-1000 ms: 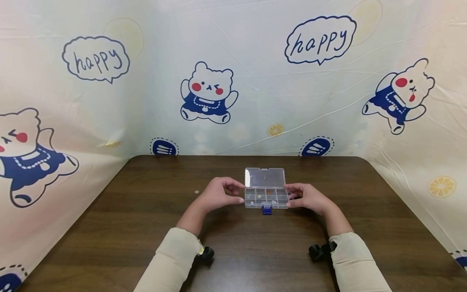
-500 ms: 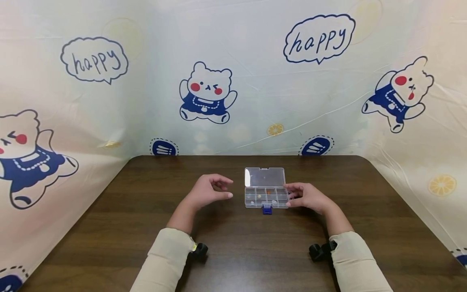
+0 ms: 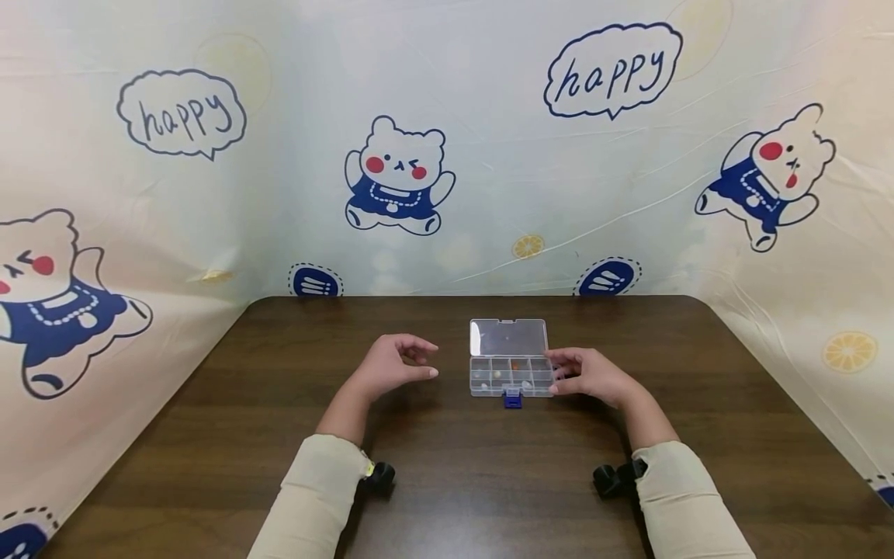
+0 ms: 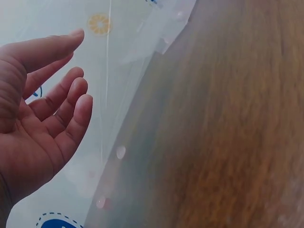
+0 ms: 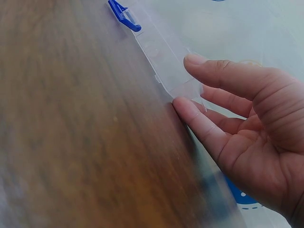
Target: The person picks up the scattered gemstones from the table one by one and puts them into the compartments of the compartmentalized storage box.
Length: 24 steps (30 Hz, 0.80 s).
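Two bare hands are working above the bench. The left hand (image 3: 391, 366) is hovering to the left of the box, well apart from it; its fingers are bending softly, and the thumb is standing away from them with a wide gap. The right hand (image 3: 592, 376) is holding the right end of one clear plastic compartment box (image 3: 534, 393), with thumb and fingers spanning its short side, narrower than the left.

The box is sitting on the bench between the hands, closer to the right one. It is showing eight compartments, rectangular, in two rows of four. At least four small pieces are lying inside: one orange bead-like piece (image 3: 515, 365), one yellowish piece (image 3: 497, 375) and two whitish pieces (image 3: 527, 385). One smooth transparent lid (image 3: 508, 338) is standing raised at the back, and one glossy blue latch (image 3: 513, 401) is projecting at the front.

Two cream sleeves (image 3: 300, 485) are covering the forearms, and two black wrist devices (image 3: 380, 479) are sitting near the cuffs. One bench (image 3: 447, 481), dark brown with wood grain, is carrying everything. Behind, a wrinkled pale backdrop (image 3: 475, 178) is showing three bears (image 3: 393, 203) and two "happy" bubbles (image 3: 183, 114).
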### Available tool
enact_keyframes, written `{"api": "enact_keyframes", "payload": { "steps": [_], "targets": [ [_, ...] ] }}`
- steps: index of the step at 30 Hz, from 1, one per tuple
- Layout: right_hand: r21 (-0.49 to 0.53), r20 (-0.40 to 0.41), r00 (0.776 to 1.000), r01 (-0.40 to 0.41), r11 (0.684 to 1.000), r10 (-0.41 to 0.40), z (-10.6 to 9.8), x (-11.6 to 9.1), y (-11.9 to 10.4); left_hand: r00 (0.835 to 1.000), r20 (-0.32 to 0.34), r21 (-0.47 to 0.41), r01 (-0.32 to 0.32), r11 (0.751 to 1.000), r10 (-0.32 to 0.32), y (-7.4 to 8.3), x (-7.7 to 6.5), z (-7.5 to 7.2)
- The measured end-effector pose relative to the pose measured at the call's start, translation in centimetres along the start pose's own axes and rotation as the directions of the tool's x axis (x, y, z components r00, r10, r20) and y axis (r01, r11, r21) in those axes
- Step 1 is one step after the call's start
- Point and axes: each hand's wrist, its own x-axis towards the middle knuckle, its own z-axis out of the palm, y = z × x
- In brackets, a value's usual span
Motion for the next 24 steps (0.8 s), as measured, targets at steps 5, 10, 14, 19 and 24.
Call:
{"api": "enact_keyframes", "payload": {
  "steps": [5,10,14,19,24],
  "targets": [
    [0.003,-0.001,1.0,-0.002,1.0,0.002,0.0,-0.1,-0.1,1.0,0.0,0.049,0.025,0.998,-0.025,-0.7,0.2,-0.2],
    [0.006,-0.001,1.0,0.007,1.0,-0.007,0.0,-0.1,-0.1,0.999,0.006,0.103,0.039,0.994,-0.04,-1.6,0.3,-0.5],
    [0.008,0.001,1.0,0.015,1.0,-0.015,0.1,0.0,-0.1,0.997,0.011,0.13,0.07,0.989,-0.072,-2.2,0.3,-0.8],
    [0.01,0.002,1.0,0.007,1.0,-0.007,0.1,0.1,0.1,0.993,0.008,0.147,0.114,0.983,-0.116,-3.0,0.3,-1.1],
    [0.012,0.002,1.0,0.008,1.0,-0.008,0.0,0.0,0.0,0.99,0.017,0.167,0.133,0.977,-0.138,-3.4,0.3,-1.4]
  ]
}}
